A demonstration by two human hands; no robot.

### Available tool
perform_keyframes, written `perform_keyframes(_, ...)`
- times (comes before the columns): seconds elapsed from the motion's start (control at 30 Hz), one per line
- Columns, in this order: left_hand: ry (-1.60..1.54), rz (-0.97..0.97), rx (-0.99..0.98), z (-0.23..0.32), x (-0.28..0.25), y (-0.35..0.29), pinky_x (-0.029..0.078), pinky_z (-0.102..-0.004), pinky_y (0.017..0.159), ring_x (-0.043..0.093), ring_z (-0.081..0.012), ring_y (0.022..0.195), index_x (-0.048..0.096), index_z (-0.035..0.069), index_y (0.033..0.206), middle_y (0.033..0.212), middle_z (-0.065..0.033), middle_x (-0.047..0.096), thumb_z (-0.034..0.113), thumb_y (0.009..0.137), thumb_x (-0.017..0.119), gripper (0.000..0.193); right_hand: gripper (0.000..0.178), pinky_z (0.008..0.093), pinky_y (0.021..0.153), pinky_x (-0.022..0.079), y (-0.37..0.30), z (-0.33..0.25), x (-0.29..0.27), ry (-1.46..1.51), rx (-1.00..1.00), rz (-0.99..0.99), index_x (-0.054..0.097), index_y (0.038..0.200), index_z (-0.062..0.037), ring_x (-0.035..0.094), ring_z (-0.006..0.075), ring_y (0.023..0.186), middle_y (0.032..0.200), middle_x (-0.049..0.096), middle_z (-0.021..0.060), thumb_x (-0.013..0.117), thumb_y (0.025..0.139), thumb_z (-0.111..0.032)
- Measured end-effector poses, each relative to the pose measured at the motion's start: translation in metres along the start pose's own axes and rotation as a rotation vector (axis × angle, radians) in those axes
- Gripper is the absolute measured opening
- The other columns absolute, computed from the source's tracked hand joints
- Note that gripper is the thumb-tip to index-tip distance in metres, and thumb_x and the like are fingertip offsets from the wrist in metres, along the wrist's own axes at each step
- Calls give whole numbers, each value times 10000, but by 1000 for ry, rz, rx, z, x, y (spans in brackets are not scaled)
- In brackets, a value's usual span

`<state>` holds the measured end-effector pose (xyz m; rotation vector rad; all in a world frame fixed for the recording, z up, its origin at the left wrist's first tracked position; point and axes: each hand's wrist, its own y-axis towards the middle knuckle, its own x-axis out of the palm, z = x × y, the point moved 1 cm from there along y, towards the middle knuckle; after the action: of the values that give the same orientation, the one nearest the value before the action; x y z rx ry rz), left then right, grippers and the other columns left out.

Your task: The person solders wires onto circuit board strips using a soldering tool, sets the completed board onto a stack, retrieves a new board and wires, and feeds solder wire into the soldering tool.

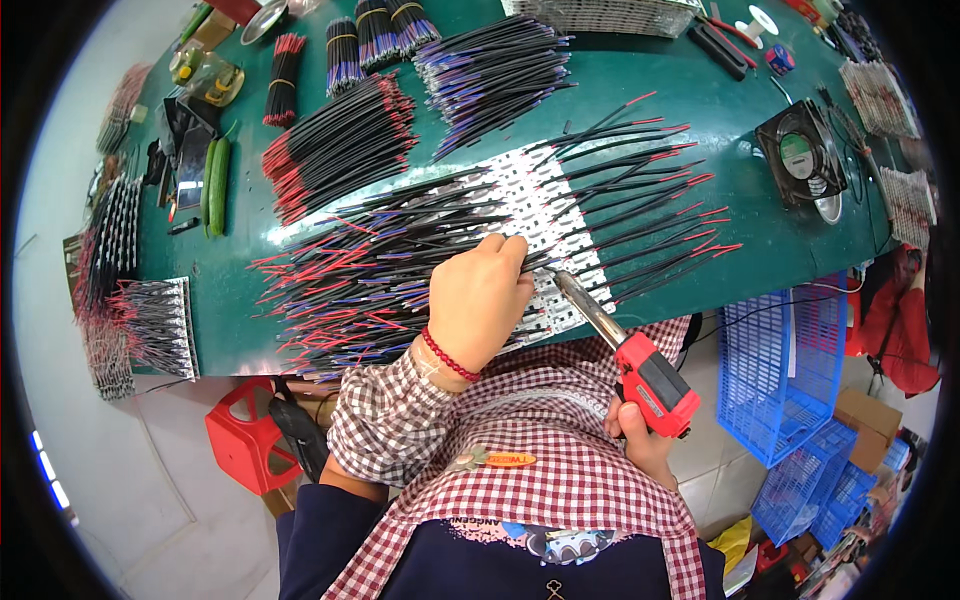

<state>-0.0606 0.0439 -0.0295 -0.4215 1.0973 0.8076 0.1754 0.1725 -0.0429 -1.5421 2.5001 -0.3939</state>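
Observation:
My left hand [480, 300] is closed in a pinch over a white circuit board panel [535, 195], on what looks like a thin black wire; its fingertips are partly hidden. In my right hand [643, 445] is a red and black soldering gun [655, 385]. Its metal barrel points up and left, with the tip at the board beside my left fingertips. Rows of black wires with red and blue ends [370, 270] lie left of the panel's white strip. More black wires with red tips [650, 200] stick out to the right.
Bundles of black wires [340, 145] lie at the back of the green table [740, 240]. A square fan [800, 155] stands at right, cucumbers [216, 188] at left. Blue crates [785, 370] are on the floor at right, a red stool [250, 435] at lower left.

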Motion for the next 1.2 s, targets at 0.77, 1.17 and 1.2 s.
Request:
perform_keyframes(0.77, -30, -42, -73, 4, 3, 5, 508, -443, 590, 630, -360, 666, 535, 21, 782, 759, -155, 619, 122, 740, 653, 161, 180, 302, 619, 477, 3, 23, -7, -184, -66, -14, 634, 963, 3, 603, 155, 706, 821, 649, 74, 654, 890, -160)
perform_keyframes(1.17, -11, -52, -93, 5, 3, 4, 518, -438, 592, 639, -355, 664, 549, 20, 787, 768, -161, 627, 135, 734, 667, 173, 78, 286, 627, 439, -2, 7, -7, -3, -5, -73, 603, 952, -23, 536, 113, 688, 770, 574, 19, 569, 939, -92)
perform_keyframes(1.2, -9, -53, -96, 5, 3, 4, 517, -437, 592, 639, -355, 665, 550, 21, 789, 771, -159, 627, 138, 733, 671, 178, 74, 287, 629, 439, -2, 10, -7, -40, -19, -78, 602, 952, -24, 535, 114, 686, 772, 573, 22, 568, 938, -87)
